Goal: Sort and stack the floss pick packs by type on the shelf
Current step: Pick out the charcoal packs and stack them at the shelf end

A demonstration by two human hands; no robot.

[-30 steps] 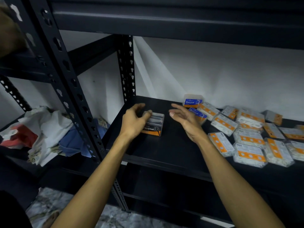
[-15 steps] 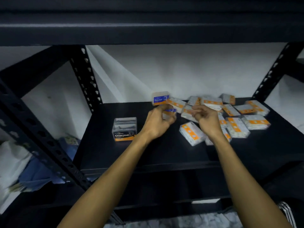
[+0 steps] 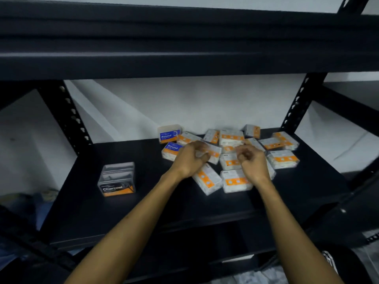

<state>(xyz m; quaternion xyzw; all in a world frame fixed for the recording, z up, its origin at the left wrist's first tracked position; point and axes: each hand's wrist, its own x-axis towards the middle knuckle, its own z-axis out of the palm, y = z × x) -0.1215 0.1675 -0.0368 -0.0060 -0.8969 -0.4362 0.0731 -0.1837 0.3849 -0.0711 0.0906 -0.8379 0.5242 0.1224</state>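
A stack of clear Charcoal floss pick packs [image 3: 117, 179] stands alone on the left of the black shelf [image 3: 143, 201]. Two blue Round packs [image 3: 169, 133] [image 3: 171, 149] lie at the back middle. Several white packs with orange labels [image 3: 284, 158] are scattered across the right half. My left hand [image 3: 189, 160] is curled over an orange-label pack [image 3: 213, 153] in the pile; motion blur hides whether it grips it. My right hand [image 3: 252, 162] hovers curled over other orange-label packs [image 3: 235, 181], fingers drawn in.
The shelf above [image 3: 184, 48] hangs low over the work area. Perforated black uprights stand at the back left [image 3: 67, 117] and back right [image 3: 297, 103]. A white wall closes the back. Cloth and bags lie low on the far left [image 3: 30, 201].
Both hands left the Charcoal stack and moved right into the scattered pile. My view shifted right, so the Charcoal stack now sits at the left.
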